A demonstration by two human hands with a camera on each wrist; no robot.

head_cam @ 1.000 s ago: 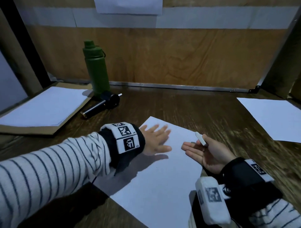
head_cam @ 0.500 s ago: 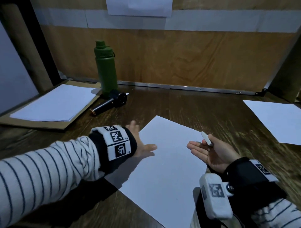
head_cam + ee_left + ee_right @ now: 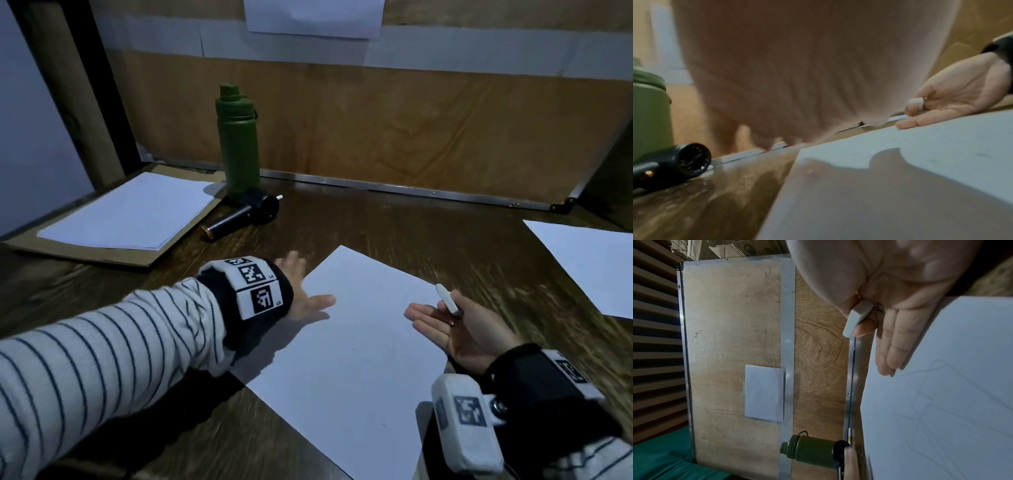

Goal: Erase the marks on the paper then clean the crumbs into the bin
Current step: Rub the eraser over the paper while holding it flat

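Note:
A white sheet of paper [image 3: 359, 342] lies slanted on the dark wooden table; faint pencil lines [image 3: 925, 399] show on it in the right wrist view. My left hand [image 3: 301, 291] lies flat and open at the sheet's left edge, its thumb on the paper. It is a blurred palm [image 3: 807, 73] in the left wrist view. My right hand [image 3: 442, 318] hovers palm up over the sheet's right edge. Its thumb and forefinger pinch a small white eraser [image 3: 447, 303], also visible as eraser [image 3: 858, 318] and eraser [image 3: 916, 102]. The other fingers are straight.
A green bottle [image 3: 238, 144] stands at the back left with a black handheld device [image 3: 250, 214] lying in front of it. A stack of paper on cardboard [image 3: 126, 212] sits far left. Another sheet [image 3: 589, 267] lies far right. A wooden panel closes the back.
My left hand has slid left from the middle of the sheet to its left edge. My right hand has kept its place with the eraser.

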